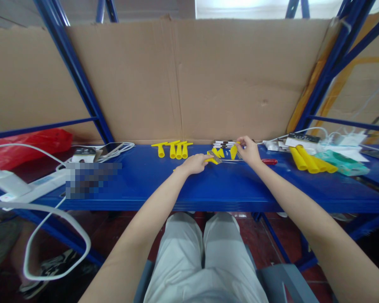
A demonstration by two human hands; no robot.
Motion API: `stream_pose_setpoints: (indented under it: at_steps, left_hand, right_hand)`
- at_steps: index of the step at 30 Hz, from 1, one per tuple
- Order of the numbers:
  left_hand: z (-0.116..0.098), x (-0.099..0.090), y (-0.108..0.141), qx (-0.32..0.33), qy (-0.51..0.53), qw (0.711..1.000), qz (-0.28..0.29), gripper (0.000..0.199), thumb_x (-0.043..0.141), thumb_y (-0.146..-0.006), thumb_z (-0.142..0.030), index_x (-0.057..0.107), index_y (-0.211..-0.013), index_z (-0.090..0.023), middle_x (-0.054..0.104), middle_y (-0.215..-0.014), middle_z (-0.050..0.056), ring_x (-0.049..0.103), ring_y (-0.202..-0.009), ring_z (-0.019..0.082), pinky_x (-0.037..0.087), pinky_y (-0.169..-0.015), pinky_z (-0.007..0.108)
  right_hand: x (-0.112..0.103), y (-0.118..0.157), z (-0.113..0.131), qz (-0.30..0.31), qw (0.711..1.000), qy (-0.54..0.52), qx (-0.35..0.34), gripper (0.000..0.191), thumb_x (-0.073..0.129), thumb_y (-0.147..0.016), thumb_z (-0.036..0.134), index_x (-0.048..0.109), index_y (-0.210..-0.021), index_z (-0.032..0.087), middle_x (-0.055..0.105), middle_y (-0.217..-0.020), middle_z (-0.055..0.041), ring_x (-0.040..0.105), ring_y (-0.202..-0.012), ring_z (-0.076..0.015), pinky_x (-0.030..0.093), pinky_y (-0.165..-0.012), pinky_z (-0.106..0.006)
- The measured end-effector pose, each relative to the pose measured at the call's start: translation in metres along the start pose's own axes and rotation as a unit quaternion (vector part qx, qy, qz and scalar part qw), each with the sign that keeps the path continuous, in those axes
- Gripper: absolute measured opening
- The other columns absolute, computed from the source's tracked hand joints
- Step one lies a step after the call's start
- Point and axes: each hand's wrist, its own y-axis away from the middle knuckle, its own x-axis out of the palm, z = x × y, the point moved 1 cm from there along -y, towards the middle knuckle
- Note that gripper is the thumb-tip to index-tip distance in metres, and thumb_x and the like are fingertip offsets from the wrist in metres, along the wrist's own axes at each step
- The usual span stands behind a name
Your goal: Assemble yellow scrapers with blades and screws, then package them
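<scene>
My left hand [194,164] is closed on a yellow scraper piece with a grey metal plate [214,157], low over the blue shelf top. To its right, my right hand [249,151] pinches the upper end of a small flat yellow piece [233,152]. Other small yellow pieces [220,152] lie just behind the left hand's part. A screwdriver with a red handle [269,161] lies beneath my right hand, its shaft pointing left. Behind it are several black-and-white strips [222,144], partly hidden by the fingers.
Several yellow T-shaped handles [178,150] stand in a row near the cardboard backing [224,80]. Yellow tubes [306,162] and a green plastic packet [344,163] lie at right. A power strip [38,185], white cables and a red bag [34,147] occupy the left.
</scene>
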Motion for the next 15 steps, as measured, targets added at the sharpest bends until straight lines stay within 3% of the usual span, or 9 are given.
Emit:
stream_pose_setpoints:
  at_steps: [10,15]
  left_hand:
    - [0.001,0.002,-0.001,0.004,0.006,1.0,0.0,0.044,0.04,-0.089,-0.023,0.047,-0.132,-0.029,0.055,-0.13,0.005,0.051,-0.118,0.021,0.04,-0.096,0.033]
    - [0.001,0.002,-0.001,0.004,0.0,1.0,-0.002,0.043,0.041,-0.089,-0.023,0.047,-0.132,-0.03,0.056,-0.129,0.004,0.052,-0.117,0.02,0.04,-0.096,0.032]
  right_hand:
    - [0.007,0.001,-0.009,0.039,0.999,-0.02,0.027,0.016,0.052,-0.074,0.02,0.053,-0.089,0.018,0.064,-0.079,-0.0056,0.06,-0.071,-0.0171,0.048,-0.07,-0.031]
    - [0.012,0.002,-0.017,0.087,0.995,-0.016,0.05,0.014,0.053,-0.069,0.014,0.055,-0.082,0.017,0.065,-0.077,-0.0059,0.06,-0.07,-0.0162,0.049,-0.068,-0.03]
